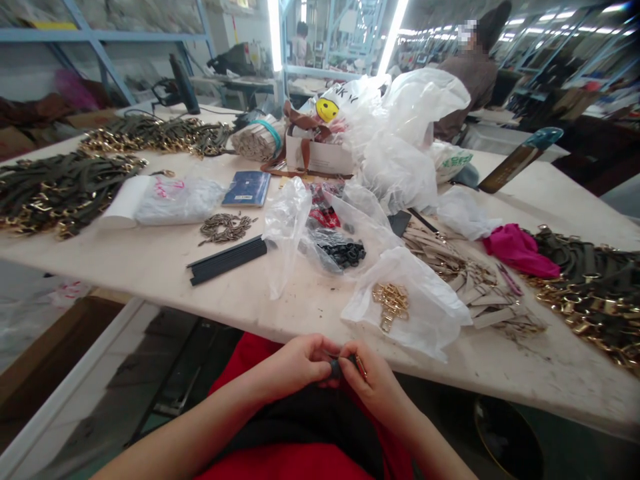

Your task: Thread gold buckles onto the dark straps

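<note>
The broad pale desk (150, 260) runs off the right side of the view. On it a bulky heap of crumpled, translucent white plastic bags (400, 140) hides most of its own contents; the whitish box (320, 155) against its left side shows only in part. The tangled pile of dark olive straps with gold-coloured metal fittings (55, 190) is cut off at the left edge, and a similar dark strap pile with gold-coloured fittings (595, 287) blurs away at the right. Behind the desk, a person in brown clothing (465, 87) is partly covered by the bags.

At the near edge of the desk, over the wearer's lap, the left hand (310, 360) has its fingers bent inward, pinching, the farther ones partly hidden. The right hand (363, 373) is curled up against it. The gold-coloured buckles (393, 303) lie overlapping on white plastic near the right hand, too jumbled to count. Between the two hands sits a small dark piece (336, 368), gripped by the left hand and mostly covered, its shape unclear. A slim gold-coloured metal piece (361, 368) pokes out from the right hand's grip, the remainder concealed.
</note>
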Demonstrator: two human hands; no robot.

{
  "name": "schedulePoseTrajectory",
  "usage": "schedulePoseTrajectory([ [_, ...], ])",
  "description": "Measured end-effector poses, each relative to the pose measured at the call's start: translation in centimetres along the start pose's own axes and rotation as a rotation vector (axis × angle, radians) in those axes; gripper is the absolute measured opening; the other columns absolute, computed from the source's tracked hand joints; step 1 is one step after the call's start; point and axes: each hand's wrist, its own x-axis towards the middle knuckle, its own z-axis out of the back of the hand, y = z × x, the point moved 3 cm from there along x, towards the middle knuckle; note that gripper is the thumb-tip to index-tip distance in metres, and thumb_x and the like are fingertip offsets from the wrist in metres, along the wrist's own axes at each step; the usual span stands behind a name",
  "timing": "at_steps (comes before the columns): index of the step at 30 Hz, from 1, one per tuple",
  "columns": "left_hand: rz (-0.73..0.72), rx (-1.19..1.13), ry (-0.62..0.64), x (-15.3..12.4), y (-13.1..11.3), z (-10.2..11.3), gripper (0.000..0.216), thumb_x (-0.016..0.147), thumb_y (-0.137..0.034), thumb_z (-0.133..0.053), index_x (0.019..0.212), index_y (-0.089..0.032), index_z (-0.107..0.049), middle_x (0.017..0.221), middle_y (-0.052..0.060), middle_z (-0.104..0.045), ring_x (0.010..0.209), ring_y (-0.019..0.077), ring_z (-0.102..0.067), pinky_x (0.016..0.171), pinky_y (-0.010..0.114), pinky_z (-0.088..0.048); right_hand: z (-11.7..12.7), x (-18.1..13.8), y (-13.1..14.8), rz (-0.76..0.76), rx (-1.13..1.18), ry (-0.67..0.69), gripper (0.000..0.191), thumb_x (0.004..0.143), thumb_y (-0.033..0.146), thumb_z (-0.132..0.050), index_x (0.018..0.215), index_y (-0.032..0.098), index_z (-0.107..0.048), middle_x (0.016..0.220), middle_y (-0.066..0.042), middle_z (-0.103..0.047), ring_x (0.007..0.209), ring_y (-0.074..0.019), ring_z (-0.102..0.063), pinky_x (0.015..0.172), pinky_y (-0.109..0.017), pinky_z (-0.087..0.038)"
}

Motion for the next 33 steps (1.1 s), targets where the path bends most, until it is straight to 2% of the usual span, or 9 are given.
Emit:
schedulePoseTrajectory([
  [5,0.000,0.073,0.015,0.1,0.7,-0.2,0.032,0.065,-0.018,-0.052,0.095,-0.011,-0.057,0.068,0.001,-0.063,0.061,0.0124,-0.056,0.058,0.022,-0.040,-0.1,-0.6,-0.3,0.019,0.046,-0.010,0.015,0.085,0.031,-0.043,0.079,0.020,-0.051,0.069,0.001,-0.056,0.064,-0.0144,-0.051,0.059,-0.027,-0.039],
  [10,0.019,0.536,-0.026,-0.8,-0.3,0.6,0.020,0.074,-0.027,-0.046,0.081,-0.014,-0.060,0.064,0.000,-0.062,0.059,0.0142,-0.058,0.053,0.022,-0.041,-0.9,-0.5,-1.0,-0.023,0.136,-0.201,0.018,0.087,0.034,-0.040,0.081,0.020,-0.050,0.069,0.000,-0.053,0.065,-0.0145,-0.050,0.061,-0.026,-0.041],
  [12,0.034,0.612,-0.010,-1.1,-0.7,0.8,0.019,0.074,-0.029,-0.047,0.079,-0.015,-0.060,0.064,0.000,-0.061,0.058,0.0137,-0.057,0.050,0.021,-0.040,-1.3,-0.4,-1.0,-0.020,0.118,-0.230,0.017,0.087,0.034,-0.040,0.084,0.020,-0.050,0.071,0.000,-0.054,0.067,-0.0151,-0.051,0.061,-0.026,-0.042],
  [18,0.032,0.578,0.025,-0.6,-0.3,0.2,0.022,0.079,-0.028,-0.039,0.069,-0.015,-0.054,0.061,-0.001,-0.058,0.052,0.0113,-0.054,0.048,0.020,-0.039,-1.5,-0.6,-0.8,0.022,-0.006,-0.257,0.018,0.087,0.032,-0.039,0.084,0.019,-0.051,0.070,-0.001,-0.056,0.062,-0.0143,-0.053,0.058,-0.026,-0.042],
  [22,0.012,0.540,0.003,-0.4,-0.2,0.0,0.022,0.079,-0.029,-0.040,0.067,-0.015,-0.052,0.059,-0.001,-0.057,0.050,0.0108,-0.054,0.048,0.019,-0.040,-1.3,-0.4,-0.3,0.041,-0.109,-0.273,0.021,0.088,0.033,-0.036,0.084,0.019,-0.051,0.071,-0.003,-0.059,0.064,-0.0160,-0.056,0.059,-0.028,-0.043],
  [25,0.019,0.569,0.012,-0.7,-0.4,0.3,0.024,0.080,-0.031,-0.039,0.069,-0.015,-0.054,0.060,-0.001,-0.057,0.051,0.0109,-0.054,0.047,0.019,-0.040,-1.5,-0.3,0.0,0.085,-0.182,-0.249,0.022,0.088,0.033,-0.035,0.084,0.020,-0.052,0.073,-0.004,-0.062,0.066,-0.0173,-0.058,0.060,-0.029,-0.043],
  [29,0.005,0.643,0.031,-1.1,-0.6,0.5,0.027,0.081,-0.033,-0.039,0.072,-0.015,-0.057,0.063,0.000,-0.059,0.053,0.0112,-0.055,0.048,0.020,-0.040,-1.6,-0.3,0.1,0.117,-0.239,-0.286,0.021,0.088,0.032,-0.036,0.085,0.020,-0.053,0.074,-0.005,-0.063,0.067,-0.0182,-0.059,0.061,-0.031,-0.044],
  [33,0.009,0.579,0.024,-1.0,-0.2,0.2,0.028,0.082,-0.033,-0.037,0.073,-0.015,-0.057,0.061,0.000,-0.059,0.054,0.0126,-0.056,0.051,0.021,-0.042,-1.6,-0.6,0.2,0.118,-0.216,-0.241,0.019,0.088,0.032,-0.036,0.086,0.020,-0.052,0.074,-0.005,-0.062,0.067,-0.0183,-0.058,0.061,-0.030,-0.043],
])
